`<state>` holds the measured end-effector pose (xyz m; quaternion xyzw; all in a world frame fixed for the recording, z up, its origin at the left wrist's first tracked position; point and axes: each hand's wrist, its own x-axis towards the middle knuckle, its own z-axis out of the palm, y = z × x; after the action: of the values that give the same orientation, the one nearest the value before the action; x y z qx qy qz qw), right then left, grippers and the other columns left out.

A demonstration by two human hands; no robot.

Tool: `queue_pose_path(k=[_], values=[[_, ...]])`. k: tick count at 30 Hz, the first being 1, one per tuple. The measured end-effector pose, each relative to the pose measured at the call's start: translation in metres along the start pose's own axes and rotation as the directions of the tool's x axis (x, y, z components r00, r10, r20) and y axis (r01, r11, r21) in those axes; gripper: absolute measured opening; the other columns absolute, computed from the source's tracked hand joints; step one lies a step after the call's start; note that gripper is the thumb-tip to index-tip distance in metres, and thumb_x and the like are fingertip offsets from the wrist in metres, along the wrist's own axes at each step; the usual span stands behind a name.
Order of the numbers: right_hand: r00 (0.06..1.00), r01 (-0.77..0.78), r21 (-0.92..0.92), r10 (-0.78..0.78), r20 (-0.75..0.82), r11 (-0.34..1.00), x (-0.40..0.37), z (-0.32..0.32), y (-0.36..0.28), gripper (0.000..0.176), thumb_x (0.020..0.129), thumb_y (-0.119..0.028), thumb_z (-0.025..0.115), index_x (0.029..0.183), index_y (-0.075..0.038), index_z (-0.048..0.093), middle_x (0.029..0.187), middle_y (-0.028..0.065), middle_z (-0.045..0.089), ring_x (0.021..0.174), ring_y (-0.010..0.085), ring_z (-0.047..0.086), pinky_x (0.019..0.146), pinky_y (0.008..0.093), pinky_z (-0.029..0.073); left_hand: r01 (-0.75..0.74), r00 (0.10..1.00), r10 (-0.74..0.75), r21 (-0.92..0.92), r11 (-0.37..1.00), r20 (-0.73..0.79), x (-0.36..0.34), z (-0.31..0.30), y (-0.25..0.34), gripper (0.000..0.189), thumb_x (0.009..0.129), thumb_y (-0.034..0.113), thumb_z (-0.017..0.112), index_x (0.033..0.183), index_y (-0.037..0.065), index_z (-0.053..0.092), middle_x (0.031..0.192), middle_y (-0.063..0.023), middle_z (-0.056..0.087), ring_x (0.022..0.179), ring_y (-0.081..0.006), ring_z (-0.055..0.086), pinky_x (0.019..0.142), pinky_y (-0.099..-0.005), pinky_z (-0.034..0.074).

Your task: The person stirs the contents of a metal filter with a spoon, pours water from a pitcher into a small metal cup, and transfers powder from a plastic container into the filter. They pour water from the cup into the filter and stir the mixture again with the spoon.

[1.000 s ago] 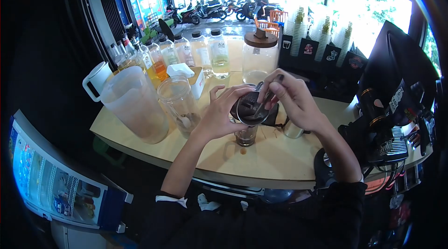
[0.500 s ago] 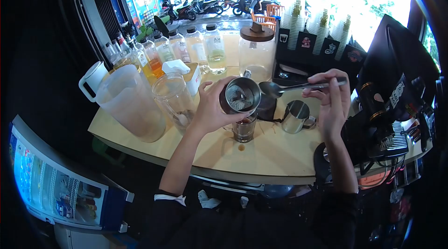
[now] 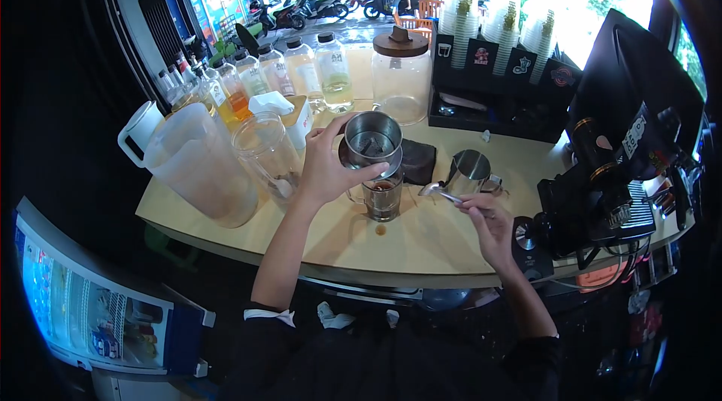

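Observation:
My left hand [image 3: 322,174] grips a metal coffee dripper [image 3: 374,134] by its side, thumb along the flared base. The dripper sits over a glass mug [image 3: 383,209] that has brown liquid in it and overlaps the mug's rim in this view. Dark residue shows at the bottom of the dripper. To the right, my right hand [image 3: 492,230] pinches the handle of a spoon [image 3: 433,189], its bowl low over the counter. Near the spoon stands a steel milk jug [image 3: 468,169], and a dark folded cloth [image 3: 420,162] lies behind the mug.
On the left of the counter [image 3: 338,251] are a large plastic pitcher [image 3: 197,168], a clear jar [image 3: 267,153], a tissue box [image 3: 301,121] and several bottles [image 3: 332,74]. A lidded glass jar [image 3: 401,85] and cup rack [image 3: 496,104] stand behind; a coffee machine [image 3: 602,205] is at right.
My right hand has lowered the spoon from beside the dripper's rim towards the counter. The dripper in my left hand has moved slightly left and up in view, and its inside shows differently.

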<state>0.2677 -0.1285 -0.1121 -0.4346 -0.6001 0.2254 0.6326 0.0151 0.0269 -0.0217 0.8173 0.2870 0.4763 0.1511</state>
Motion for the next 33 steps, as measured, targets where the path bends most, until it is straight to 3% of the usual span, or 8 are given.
queue_pose_path(k=[9, 11, 14, 18, 24, 27, 29, 33], values=[[0.993, -0.102, -0.121, 0.108, 0.044, 0.987, -0.014, 0.005, 0.012, 0.017, 0.086, 0.003, 0.057, 0.101, 0.001, 0.065, 0.107, 0.0116, 0.063, 0.100, 0.0190, 0.063, 0.088, 0.0277, 0.049, 0.023, 1.000, -0.024, -0.077, 0.997, -0.014, 0.002, 0.005, 0.001, 0.073, 0.056, 0.033, 0.086, 0.113, 0.000, 0.056, 0.100, -0.0133, 0.066, 0.096, -0.0248, 0.064, 0.090, -0.0365, 0.048], [0.990, 0.001, -0.357, 0.049, 0.131, 0.934, -0.016, 0.001, 0.017, 0.020, 0.082, 0.006, 0.058, 0.099, -0.001, 0.065, 0.108, 0.0112, 0.064, 0.097, 0.0206, 0.064, 0.082, 0.0265, 0.050, 0.031, 0.999, -0.032, -0.091, 0.995, -0.007, 0.001, 0.004, 0.001, 0.072, 0.056, 0.032, 0.086, 0.113, -0.001, 0.056, 0.100, -0.0138, 0.066, 0.097, -0.0245, 0.064, 0.090, -0.0360, 0.048], [0.981, 0.078, -0.431, 0.008, 0.193, 0.899, -0.018, 0.002, 0.018, 0.020, 0.080, 0.007, 0.058, 0.098, 0.000, 0.064, 0.107, 0.0111, 0.064, 0.091, 0.0220, 0.065, 0.073, 0.0269, 0.051, 0.044, 0.999, -0.044, -0.105, 0.994, -0.001, 0.001, 0.004, 0.001, 0.072, 0.057, 0.030, 0.086, 0.113, -0.002, 0.056, 0.101, -0.0144, 0.066, 0.097, -0.0241, 0.064, 0.091, -0.0355, 0.048], [0.977, 0.027, -0.431, 0.068, 0.203, 0.902, -0.019, 0.006, 0.021, 0.019, 0.080, 0.007, 0.057, 0.096, 0.000, 0.063, 0.104, 0.0114, 0.064, 0.086, 0.0228, 0.065, 0.068, 0.0286, 0.051, 0.160, 0.986, -0.152, -0.157, 0.975, 0.062, -0.002, 0.001, 0.008, 0.068, 0.058, 0.017, 0.084, 0.118, 0.001, 0.054, 0.110, -0.0102, 0.062, 0.108, -0.0199, 0.057, 0.098, -0.0335, 0.041], [0.969, 0.009, -0.442, 0.102, 0.226, 0.897, -0.013, 0.005, 0.014, 0.017, 0.079, 0.007, 0.058, 0.094, 0.002, 0.062, 0.102, 0.0114, 0.064, 0.082, 0.0225, 0.064, 0.067, 0.0290, 0.050, 0.138, 0.989, -0.127, -0.155, 0.978, 0.080, -0.004, 0.002, 0.003, 0.069, 0.059, 0.019, 0.085, 0.118, 0.002, 0.053, 0.111, -0.0100, 0.062, 0.107, -0.0202, 0.058, 0.097, -0.0342, 0.042], [0.981, 0.171, -0.474, -0.104, 0.165, 0.864, 0.002, -0.010, 0.001, 0.014, 0.079, 0.006, 0.059, 0.092, 0.002, 0.062, 0.102, 0.0122, 0.064, 0.084, 0.0239, 0.063, 0.071, 0.0307, 0.050, 0.119, 0.991, -0.109, -0.156, 0.981, 0.077, -0.005, 0.003, -0.001, 0.070, 0.058, 0.020, 0.085, 0.118, 0.002, 0.053, 0.111, -0.0103, 0.062, 0.107, -0.0202, 0.058, 0.097, -0.0344, 0.042], [0.992, 0.067, -0.565, -0.118, -0.054, 0.822, 0.014, -0.023, -0.015, 0.015, 0.081, 0.003, 0.059, 0.096, 0.001, 0.061, 0.099, 0.0124, 0.063, 0.084, 0.0256, 0.062, 0.075, 0.0330, 0.049, 0.109, 0.992, -0.099, -0.157, 0.982, 0.074, -0.006, 0.002, -0.001, 0.070, 0.058, 0.020, 0.085, 0.117, 0.002, 0.053, 0.111, -0.0106, 0.062, 0.107, -0.0202, 0.058, 0.097, -0.0344, 0.042], [0.955, -0.023, -0.647, -0.174, -0.239, 0.762, 0.031, -0.046, -0.004, 0.017, 0.087, -0.005, 0.056, 0.103, 0.002, 0.058, 0.093, 0.0126, 0.062, 0.080, 0.0250, 0.061, 0.075, 0.0328, 0.048, 0.016, 1.000, -0.015, -0.161, 0.987, 0.003, -0.006, 0.006, -0.004, 0.070, 0.056, 0.026, 0.085, 0.113, 0.000, 0.054, 0.101, -0.0144, 0.066, 0.099, -0.0252, 0.063, 0.091, -0.0364, 0.047]])
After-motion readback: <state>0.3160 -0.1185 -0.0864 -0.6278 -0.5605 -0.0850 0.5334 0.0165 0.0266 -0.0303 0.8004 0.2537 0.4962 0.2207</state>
